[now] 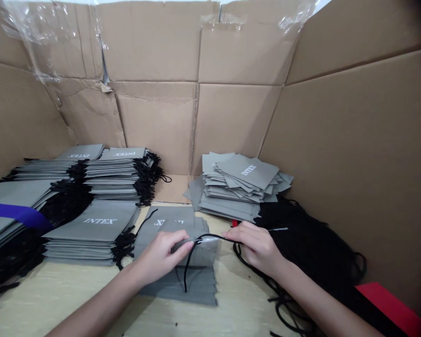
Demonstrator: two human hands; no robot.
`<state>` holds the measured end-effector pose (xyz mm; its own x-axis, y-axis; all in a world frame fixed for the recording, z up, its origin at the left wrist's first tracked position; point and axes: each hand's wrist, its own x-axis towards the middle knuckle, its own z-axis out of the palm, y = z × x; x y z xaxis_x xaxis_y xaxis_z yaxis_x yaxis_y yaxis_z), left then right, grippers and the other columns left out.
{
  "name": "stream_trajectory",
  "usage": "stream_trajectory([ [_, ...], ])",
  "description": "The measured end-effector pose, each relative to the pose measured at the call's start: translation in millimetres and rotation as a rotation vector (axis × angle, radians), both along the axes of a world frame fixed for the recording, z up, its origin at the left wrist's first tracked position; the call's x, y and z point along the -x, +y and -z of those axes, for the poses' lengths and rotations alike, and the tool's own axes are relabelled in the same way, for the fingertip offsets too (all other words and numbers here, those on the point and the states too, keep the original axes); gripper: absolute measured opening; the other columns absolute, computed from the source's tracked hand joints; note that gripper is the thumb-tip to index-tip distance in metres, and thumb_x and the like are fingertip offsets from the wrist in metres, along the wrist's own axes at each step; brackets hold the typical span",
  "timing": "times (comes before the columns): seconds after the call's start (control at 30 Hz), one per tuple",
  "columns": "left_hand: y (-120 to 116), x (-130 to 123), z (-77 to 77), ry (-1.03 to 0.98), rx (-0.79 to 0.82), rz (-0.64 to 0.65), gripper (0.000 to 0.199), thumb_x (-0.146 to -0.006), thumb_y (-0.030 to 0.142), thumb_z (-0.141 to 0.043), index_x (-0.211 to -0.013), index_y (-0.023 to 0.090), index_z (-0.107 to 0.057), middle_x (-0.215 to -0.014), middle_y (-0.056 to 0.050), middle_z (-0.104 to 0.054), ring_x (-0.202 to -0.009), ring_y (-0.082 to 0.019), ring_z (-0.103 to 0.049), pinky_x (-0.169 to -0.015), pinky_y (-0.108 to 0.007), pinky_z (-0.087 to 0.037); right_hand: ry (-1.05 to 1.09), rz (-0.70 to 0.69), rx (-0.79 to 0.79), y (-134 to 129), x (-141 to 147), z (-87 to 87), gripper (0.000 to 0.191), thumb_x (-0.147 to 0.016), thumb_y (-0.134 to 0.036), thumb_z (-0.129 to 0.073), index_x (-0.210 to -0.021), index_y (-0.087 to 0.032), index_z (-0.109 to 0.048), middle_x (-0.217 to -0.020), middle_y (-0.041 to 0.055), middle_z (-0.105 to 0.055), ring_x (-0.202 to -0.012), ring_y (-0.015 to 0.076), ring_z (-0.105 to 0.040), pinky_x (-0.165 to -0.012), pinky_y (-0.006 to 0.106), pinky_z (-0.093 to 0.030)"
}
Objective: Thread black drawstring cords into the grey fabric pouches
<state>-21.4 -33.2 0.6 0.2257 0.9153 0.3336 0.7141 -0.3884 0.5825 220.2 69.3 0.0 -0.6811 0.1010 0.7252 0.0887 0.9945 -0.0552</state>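
Note:
My left hand (168,255) is closed on a grey fabric pouch (192,257), pinching its upper edge between thumb and fingers. A black cord (215,236) runs from that edge across to my right hand (254,245), whose fingers are pinched on it. One cord end hangs down beside the left thumb. Something thin and pale, like a slim metal rod (279,230), shows just beyond the right hand; I cannot tell whether it is held. More grey pouches (182,290) lie on the table beneath my hands.
Neat stacks of corded INTEX pouches (98,224) stand at left, one crossed by a blue strap (16,213). Loose pouches (231,187) are heaped at the back right, beside a pile of black cords (301,238). A red piece (389,304) lies at right. Cardboard walls (238,117) surround the table.

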Motion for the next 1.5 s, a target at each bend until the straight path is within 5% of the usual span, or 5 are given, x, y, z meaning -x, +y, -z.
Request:
stream_trajectory([
  [0.4, -6, 0, 0.1, 0.000, -0.094, -0.015, 0.031, -0.089, 0.035, -0.037, -0.078, 0.016, -0.059, -0.065, -0.001, -0.059, -0.057, -0.011, -0.051, -0.055, -0.020, -0.036, -0.012, -0.001, -0.015, -1, -2, -0.9, 0.041, -0.079, 0.002, -0.034, -0.106, -0.020, -0.056, -0.088, 0.0073, -0.067, -0.075, 0.0155, -0.061, -0.060, 0.029, -0.048],
  [0.8, -4, 0, 5.3, 0.052, -0.186, -0.036, 0.027, -0.088, 0.032, -0.039, -0.085, 0.017, -0.062, -0.065, -0.002, -0.062, -0.054, -0.011, -0.053, -0.054, -0.020, -0.036, -0.071, 0.044, -0.073, 0, -4, 2.7, 0.039, -0.080, 0.001, -0.037, -0.108, -0.021, -0.055, -0.091, 0.0063, -0.068, -0.083, 0.0155, -0.062, -0.074, 0.031, -0.050],
  [1.2, -4, 1, 5.1, 0.082, -0.163, -0.025, 0.024, -0.089, 0.033, -0.040, -0.088, 0.020, -0.061, -0.070, -0.001, -0.065, -0.061, -0.012, -0.058, -0.058, -0.020, -0.040, -0.063, 0.070, -0.151, -4, -4, -0.6, 0.038, -0.082, -0.005, -0.040, -0.113, -0.020, -0.055, -0.092, 0.0063, -0.067, -0.073, 0.0138, -0.061, -0.062, 0.025, -0.050],
  [1.33, -4, 1, 9.0, 0.047, -0.277, -0.103, 0.015, -0.086, 0.030, -0.048, -0.094, 0.020, -0.055, -0.075, -0.001, -0.066, -0.063, -0.012, -0.060, -0.059, -0.020, -0.042, -0.053, 0.086, -0.145, -6, -3, -0.5, 0.042, -0.081, -0.002, -0.038, -0.114, -0.021, -0.054, -0.092, 0.0060, -0.067, -0.073, 0.0148, -0.060, -0.061, 0.027, -0.049],
  [1.5, -4, -1, 12.9, -0.084, -0.434, -0.099, 0.007, -0.083, 0.024, -0.054, -0.079, 0.019, -0.052, -0.081, -0.002, -0.067, -0.074, -0.013, -0.063, -0.067, -0.021, -0.047, -0.055, 0.071, -0.053, -10, 1, 2.0, 0.043, -0.080, 0.002, -0.037, -0.112, -0.020, -0.054, -0.093, 0.0061, -0.067, -0.079, 0.0156, -0.060, -0.065, 0.028, -0.049],
])
